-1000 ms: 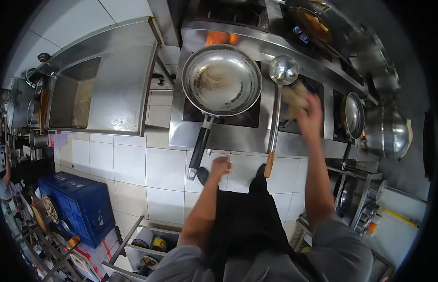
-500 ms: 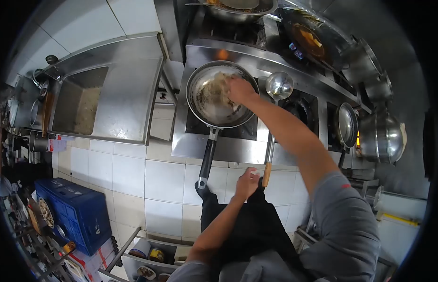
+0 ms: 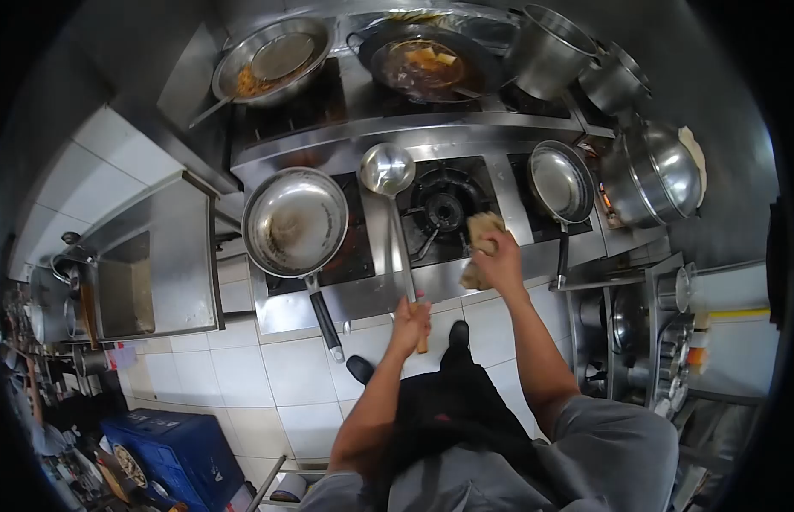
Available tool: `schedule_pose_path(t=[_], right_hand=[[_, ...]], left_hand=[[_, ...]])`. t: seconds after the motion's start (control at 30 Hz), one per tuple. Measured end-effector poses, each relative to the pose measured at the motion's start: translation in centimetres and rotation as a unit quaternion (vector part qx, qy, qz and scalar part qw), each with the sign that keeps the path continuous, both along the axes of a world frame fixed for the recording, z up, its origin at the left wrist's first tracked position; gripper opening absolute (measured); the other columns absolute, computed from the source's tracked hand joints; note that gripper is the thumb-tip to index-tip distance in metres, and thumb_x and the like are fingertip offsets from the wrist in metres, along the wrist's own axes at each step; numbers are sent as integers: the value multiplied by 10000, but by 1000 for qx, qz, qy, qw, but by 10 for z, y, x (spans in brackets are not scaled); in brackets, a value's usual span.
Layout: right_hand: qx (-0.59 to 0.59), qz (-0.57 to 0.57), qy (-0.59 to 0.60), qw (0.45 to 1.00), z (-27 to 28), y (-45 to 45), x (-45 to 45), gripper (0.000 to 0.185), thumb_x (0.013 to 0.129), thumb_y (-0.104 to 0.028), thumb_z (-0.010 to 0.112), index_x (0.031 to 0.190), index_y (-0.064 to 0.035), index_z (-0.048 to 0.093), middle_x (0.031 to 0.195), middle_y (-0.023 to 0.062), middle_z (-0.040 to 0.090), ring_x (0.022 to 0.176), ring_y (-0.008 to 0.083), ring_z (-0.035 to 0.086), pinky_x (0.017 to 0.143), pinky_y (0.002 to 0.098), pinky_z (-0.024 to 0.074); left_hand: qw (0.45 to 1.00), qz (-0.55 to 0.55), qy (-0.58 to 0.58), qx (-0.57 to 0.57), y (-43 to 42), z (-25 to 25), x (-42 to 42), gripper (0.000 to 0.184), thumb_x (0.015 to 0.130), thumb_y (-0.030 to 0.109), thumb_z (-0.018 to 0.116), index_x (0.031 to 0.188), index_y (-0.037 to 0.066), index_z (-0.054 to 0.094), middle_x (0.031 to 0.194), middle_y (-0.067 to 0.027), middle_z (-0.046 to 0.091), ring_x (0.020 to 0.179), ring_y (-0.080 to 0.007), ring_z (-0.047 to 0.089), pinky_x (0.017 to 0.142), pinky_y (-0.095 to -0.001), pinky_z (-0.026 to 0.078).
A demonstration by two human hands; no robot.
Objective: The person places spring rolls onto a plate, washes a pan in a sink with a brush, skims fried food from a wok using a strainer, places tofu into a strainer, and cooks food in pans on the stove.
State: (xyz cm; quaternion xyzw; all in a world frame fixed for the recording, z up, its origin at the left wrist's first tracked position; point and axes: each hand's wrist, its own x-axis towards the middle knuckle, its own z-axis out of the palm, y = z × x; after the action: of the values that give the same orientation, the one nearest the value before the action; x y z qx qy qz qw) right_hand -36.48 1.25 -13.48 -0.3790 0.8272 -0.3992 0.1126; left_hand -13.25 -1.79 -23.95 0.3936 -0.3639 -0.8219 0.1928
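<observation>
My right hand grips a crumpled beige-brown cloth, held over the front edge of the stove, right of the middle burner. My left hand is closed around the wooden end of a long-handled ladle. The ladle's round metal bowl rests on the stovetop between the left pan and the middle burner. A frying pan sits on the left burner, its black handle pointing toward me and a brownish patch inside. Neither hand touches the pan.
A smaller pan sits on the right burner. Behind are a wok of dark liquid and a bowl with a strainer. Metal pots stand back right. A steel sink is left, a blue crate lower left.
My right hand has left the left pan with the cloth and moved right. My left hand has closed on the ladle's handle. The view has turned, showing more of the stove's back.
</observation>
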Motion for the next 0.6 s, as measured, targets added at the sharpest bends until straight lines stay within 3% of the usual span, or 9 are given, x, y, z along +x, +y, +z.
schedule_pose_path(t=[0.03,0.13,0.23,0.37,0.4,0.47,0.5,0.53,0.6], right_hand=[[-19,-46,-92,994,-24,21,-22,313,638,-94,734,937,-49,653,973,134,622,890,307,624,810,376,513],[-152,-31,-157,975,-18,26,-38,309,699,-95,739,991,-43,651,983,117,611,911,277,613,830,355,491],[-153,15,-100,983,29,7,-49,322,738,-111,723,1039,-40,631,978,157,576,957,326,577,865,359,460],[-191,-45,-21,980,65,32,-79,344,742,-93,700,1070,-40,607,988,182,553,960,376,567,853,401,476],[-138,-57,-3,989,59,46,-86,313,759,-83,669,1062,-29,613,1023,204,551,966,391,566,849,397,478],[-79,-59,66,993,-7,68,-101,264,789,-84,615,1044,-16,613,1061,252,559,953,426,567,835,417,482],[-74,-51,116,989,-56,76,-107,247,802,-93,592,1035,-14,608,1063,278,570,934,446,570,825,441,486],[-79,-54,118,988,-63,92,-107,247,802,-93,592,1035,-14,608,1063,278,570,934,446,570,825,441,486],[37,39,-19,998,-58,118,-96,187,820,-134,577,947,-5,622,921,261,607,831,435,589,768,475,484]], left_hand=[[999,-23,-22,-10,0,16,10,332,915,109,598,1194,112,419,666,0,487,493,-92,460,419,-241,394],[993,-72,-85,-26,21,109,26,307,928,109,585,1200,97,442,642,-5,469,473,-99,437,408,-244,360],[988,-98,-110,-45,69,165,34,347,951,144,557,1268,80,432,625,-8,445,458,-104,419,405,-247,348],[993,-61,33,98,104,256,30,512,973,246,531,1409,52,345,609,-38,427,440,-126,414,405,-245,341],[988,-48,81,119,103,270,33,578,953,258,565,1435,58,318,602,-44,417,425,-128,402,384,-244,319],[990,-27,99,99,84,306,23,634,918,268,614,1438,65,314,586,-40,414,402,-124,388,341,-243,294],[994,-20,90,55,69,321,14,507,951,235,555,1403,101,368,634,-37,459,435,-118,429,358,-233,314],[999,-25,35,-4,48,337,-3,398,957,215,535,1323,98,430,640,-29,469,445,-109,455,359,-220,333],[978,-80,-74,-179,-9,355,-46,276,954,194,524,1206,94,471,652,-21,490,424,-105,463,363,-233,364]])
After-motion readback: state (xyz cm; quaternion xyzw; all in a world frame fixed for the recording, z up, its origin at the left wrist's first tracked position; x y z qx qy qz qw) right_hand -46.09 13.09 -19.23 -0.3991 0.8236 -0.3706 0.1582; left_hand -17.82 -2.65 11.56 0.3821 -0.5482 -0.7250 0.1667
